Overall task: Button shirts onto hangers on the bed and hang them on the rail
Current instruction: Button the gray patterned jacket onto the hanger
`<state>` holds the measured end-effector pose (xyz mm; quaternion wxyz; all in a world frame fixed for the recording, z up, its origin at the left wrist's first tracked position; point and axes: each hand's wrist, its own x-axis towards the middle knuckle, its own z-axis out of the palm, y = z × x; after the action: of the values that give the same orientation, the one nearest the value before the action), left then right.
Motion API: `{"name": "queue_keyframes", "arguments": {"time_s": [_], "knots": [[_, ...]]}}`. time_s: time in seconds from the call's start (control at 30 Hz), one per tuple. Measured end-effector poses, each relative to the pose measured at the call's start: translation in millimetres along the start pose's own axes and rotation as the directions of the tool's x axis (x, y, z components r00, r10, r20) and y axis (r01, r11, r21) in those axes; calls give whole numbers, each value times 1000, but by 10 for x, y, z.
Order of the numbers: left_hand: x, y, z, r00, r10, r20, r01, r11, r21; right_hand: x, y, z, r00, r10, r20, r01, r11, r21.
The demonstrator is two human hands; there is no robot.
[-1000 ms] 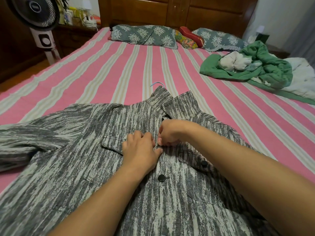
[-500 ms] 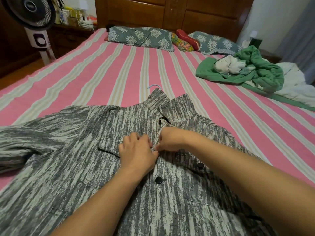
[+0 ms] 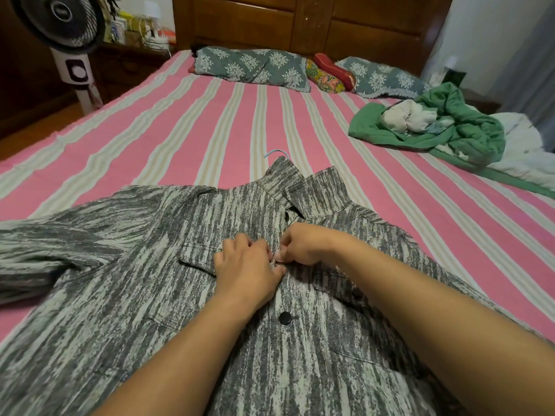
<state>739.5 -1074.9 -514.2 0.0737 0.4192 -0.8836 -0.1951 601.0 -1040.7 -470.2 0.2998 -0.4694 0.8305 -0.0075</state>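
A grey and white streaked shirt (image 3: 126,295) lies flat, front up, on the pink striped bed (image 3: 180,136). A light blue hanger hook (image 3: 274,153) pokes out above its collar; the rest of the hanger is hidden inside. My left hand (image 3: 246,265) and my right hand (image 3: 303,246) meet at the shirt's front placket just below the collar, fingers curled, pinching the two fabric edges together. The button between them is hidden by my fingers. One black button (image 3: 285,318) shows fastened lower down the placket.
A heap of green and white clothes (image 3: 435,127) lies at the bed's right side. Patterned pillows (image 3: 252,69) line the wooden headboard. A standing fan (image 3: 64,31) and a cluttered nightstand are at the left beyond the bed.
Both hands stay at the same spot on the placket, with fingers shifting slightly closer together. The view has drifted a little; the shirt has not moved.
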Motion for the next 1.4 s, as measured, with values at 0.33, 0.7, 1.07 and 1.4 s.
{"name": "queue_keyframes", "arguments": {"time_s": [0.33,0.7,1.07,1.4], "knots": [[-13,8,42,997,-3,-71,2,1000,-26,198,-94,-94,974,147,171,-137,988,-68],[-26,22,42,998,-21,-67,18,998,-52,180,76,-154,902,177,394,-311,899,308],[-21,52,45,996,1,-89,-4,999,-36,156,322,-176,902,3,431,-304,714,630],[45,51,11,976,214,-28,-216,964,-158,-465,681,432,906,-197,-374,295,929,225]]}}
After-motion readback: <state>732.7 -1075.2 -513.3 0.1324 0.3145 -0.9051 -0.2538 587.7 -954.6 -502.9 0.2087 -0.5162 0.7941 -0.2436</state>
